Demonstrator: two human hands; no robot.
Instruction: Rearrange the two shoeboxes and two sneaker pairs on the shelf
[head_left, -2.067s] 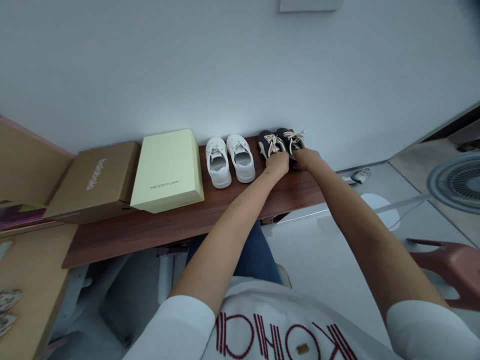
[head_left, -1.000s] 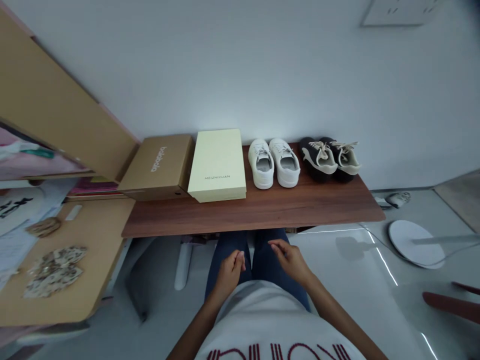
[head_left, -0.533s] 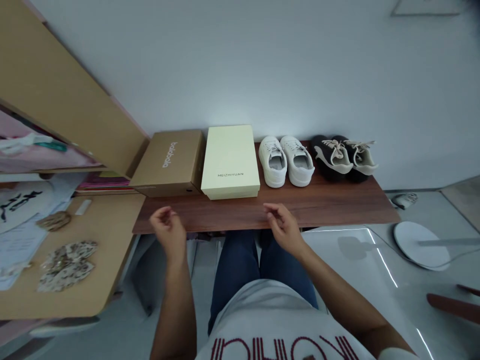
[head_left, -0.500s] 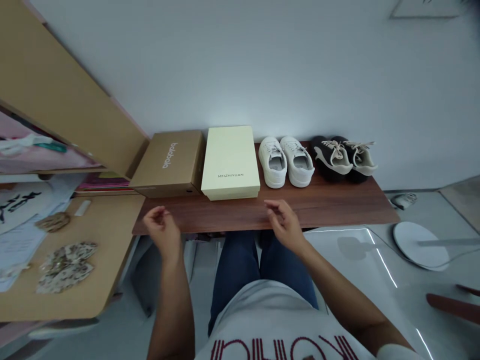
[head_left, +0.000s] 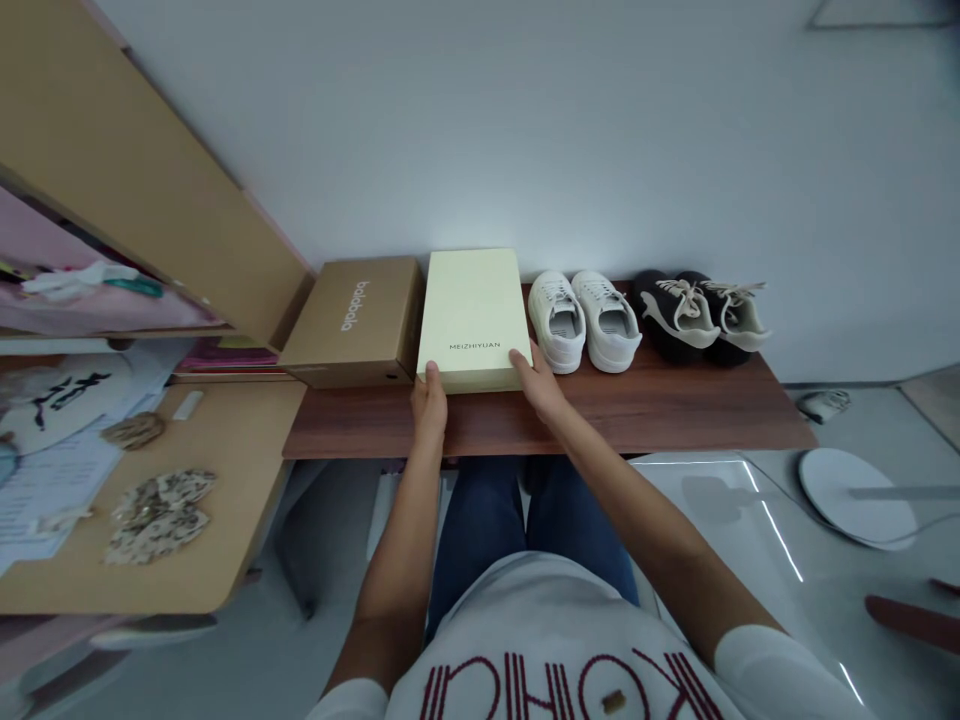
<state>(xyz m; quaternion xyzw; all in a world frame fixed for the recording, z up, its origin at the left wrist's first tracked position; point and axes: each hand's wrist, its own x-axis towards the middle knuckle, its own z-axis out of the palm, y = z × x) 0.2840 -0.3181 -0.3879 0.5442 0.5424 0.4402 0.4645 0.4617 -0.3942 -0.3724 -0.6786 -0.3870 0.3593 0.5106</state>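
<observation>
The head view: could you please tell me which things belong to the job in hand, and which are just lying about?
Job in hand:
pale yellow MEIZHIYUAN box, left hand and right hand at its front corners
possibly also brown balabala box, white sneakers, black-and-cream sneakers

Lying about:
spotted fabric bow
brown scrunchie
printed papers

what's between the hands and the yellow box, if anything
Nothing visible: left hand and right hand both touch the yellow box near its front corners. The brown box and white shoes stand on either side, not in between.
</observation>
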